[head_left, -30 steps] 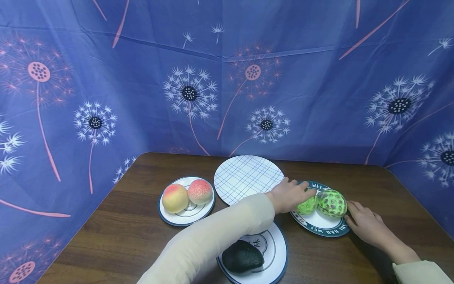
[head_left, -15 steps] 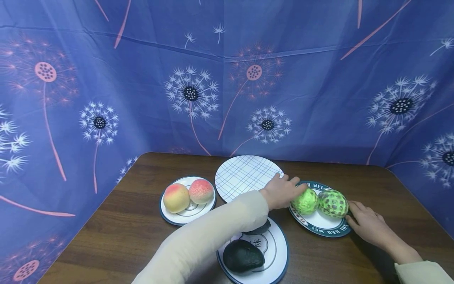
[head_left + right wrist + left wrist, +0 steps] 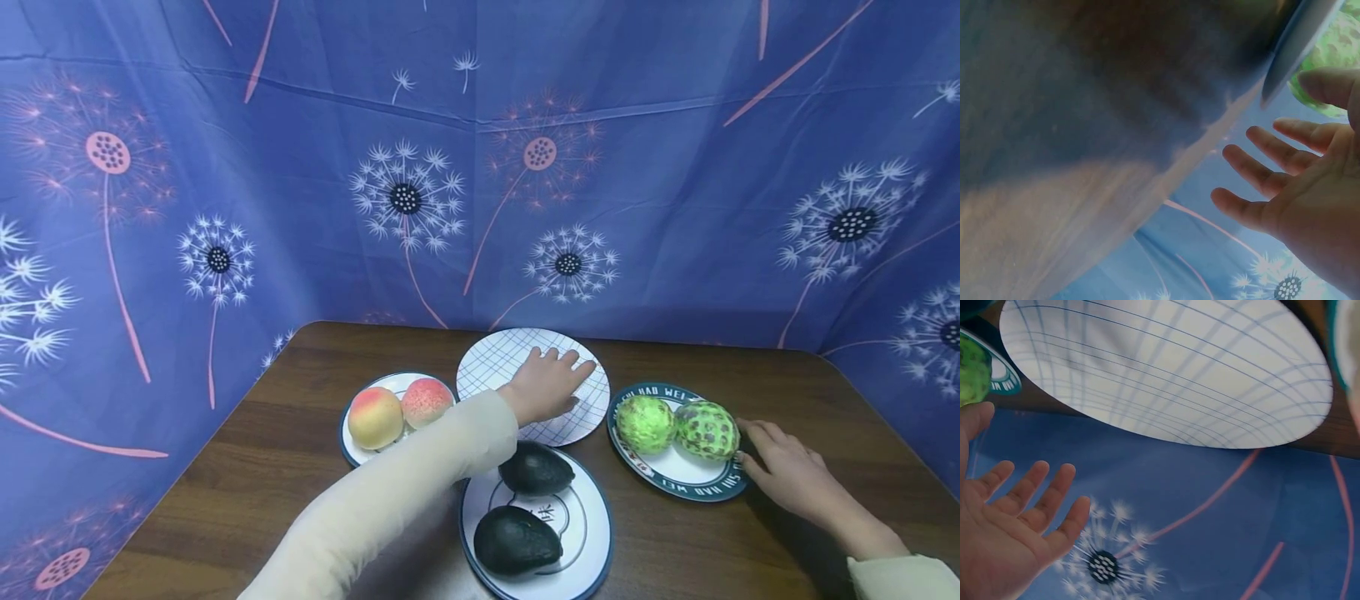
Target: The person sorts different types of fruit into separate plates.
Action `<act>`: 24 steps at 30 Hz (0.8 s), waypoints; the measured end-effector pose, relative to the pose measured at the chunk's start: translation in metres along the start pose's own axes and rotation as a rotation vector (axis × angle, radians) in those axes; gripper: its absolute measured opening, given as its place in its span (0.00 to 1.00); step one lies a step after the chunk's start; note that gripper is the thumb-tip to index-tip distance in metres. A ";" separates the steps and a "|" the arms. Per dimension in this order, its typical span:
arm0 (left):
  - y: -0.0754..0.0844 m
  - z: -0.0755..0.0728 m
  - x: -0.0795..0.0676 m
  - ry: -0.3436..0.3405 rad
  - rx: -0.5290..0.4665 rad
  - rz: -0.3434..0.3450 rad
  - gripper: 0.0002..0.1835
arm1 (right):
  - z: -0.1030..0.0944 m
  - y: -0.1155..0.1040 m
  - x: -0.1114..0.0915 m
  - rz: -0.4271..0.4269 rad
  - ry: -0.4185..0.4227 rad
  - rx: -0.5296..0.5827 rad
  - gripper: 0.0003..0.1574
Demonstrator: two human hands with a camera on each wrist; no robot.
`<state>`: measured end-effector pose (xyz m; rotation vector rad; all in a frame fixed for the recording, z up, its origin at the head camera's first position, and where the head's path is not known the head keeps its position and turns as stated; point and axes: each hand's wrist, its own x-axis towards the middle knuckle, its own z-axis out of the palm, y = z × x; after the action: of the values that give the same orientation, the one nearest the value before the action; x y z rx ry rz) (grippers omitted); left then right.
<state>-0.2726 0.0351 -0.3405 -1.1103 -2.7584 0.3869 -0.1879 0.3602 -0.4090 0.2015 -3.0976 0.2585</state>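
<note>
My left hand (image 3: 547,385) is above the white plate with a blue grid pattern (image 3: 487,367), its fingers spread and holding nothing. In the left wrist view its palm and spread fingers show beside this plate. My right hand (image 3: 787,471) is at the right rim of the green-rimmed plate (image 3: 690,487), fingers loosely extended. On that plate lie two bumpy green fruits, a lighter one (image 3: 645,424) and one with dark patches (image 3: 707,430). The right wrist view shows the thumb close to a green fruit (image 3: 1332,59); whether they touch I cannot tell.
Two dark avocados (image 3: 517,540) lie on a blue-rimmed plate (image 3: 588,533) at the front. Two peaches (image 3: 375,418) sit on a smaller plate (image 3: 352,452) at left, partly behind my left sleeve (image 3: 405,487). A blue dandelion-print cloth (image 3: 480,183) hangs behind the wooden table (image 3: 247,475).
My left hand has moved left, away from the lighter green fruit, to above the grid plate. The second avocado has come into full view. My right hand has barely moved.
</note>
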 end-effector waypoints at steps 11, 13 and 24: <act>-0.040 0.006 -0.036 0.080 -0.042 -0.116 0.27 | -0.007 -0.002 -0.010 -0.042 0.145 0.011 0.33; -0.047 0.007 -0.043 0.100 -0.040 -0.133 0.27 | -0.008 -0.003 -0.013 -0.060 0.191 0.017 0.32; -0.078 0.010 -0.093 0.174 -0.059 -0.268 0.25 | -0.019 -0.009 -0.019 -0.170 0.428 0.044 0.32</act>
<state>-0.2595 -0.0862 -0.3306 -0.7313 -2.7258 0.1678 -0.1674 0.3566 -0.3895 0.3557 -2.6357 0.3160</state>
